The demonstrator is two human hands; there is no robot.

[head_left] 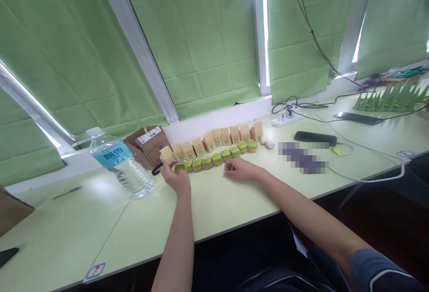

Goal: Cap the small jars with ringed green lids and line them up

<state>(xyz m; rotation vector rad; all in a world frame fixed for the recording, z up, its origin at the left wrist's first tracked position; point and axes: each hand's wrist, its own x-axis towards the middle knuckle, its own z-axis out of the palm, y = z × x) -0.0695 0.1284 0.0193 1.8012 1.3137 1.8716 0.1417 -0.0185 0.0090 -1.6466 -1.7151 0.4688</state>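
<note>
A row of small green boxes point(216, 159) with yellow fronts runs across the table. My left hand point(176, 178) is at the row's left end, its thumb and fingers closed around a small green box point(179, 167). My right hand point(238, 168) lies on the table just in front of the middle of the row. Its fingers are curled together, and a tiny pale-yellow bit shows at the fingertips, too small to name. Behind the green boxes stands a line of beige paper cartons point(208, 141) with green labels; the leftmost carton point(166, 153) is partly behind my left hand.
A large water bottle point(121, 162) and an open cardboard box point(147, 144) stand to the left. A black tape-like ring point(157, 169) lies beside my left hand. Rightward are pinkish balls point(269, 143), a black phone point(315, 138), a white cable point(365, 180), a power strip point(287, 117) and green spiky pieces point(390, 99).
</note>
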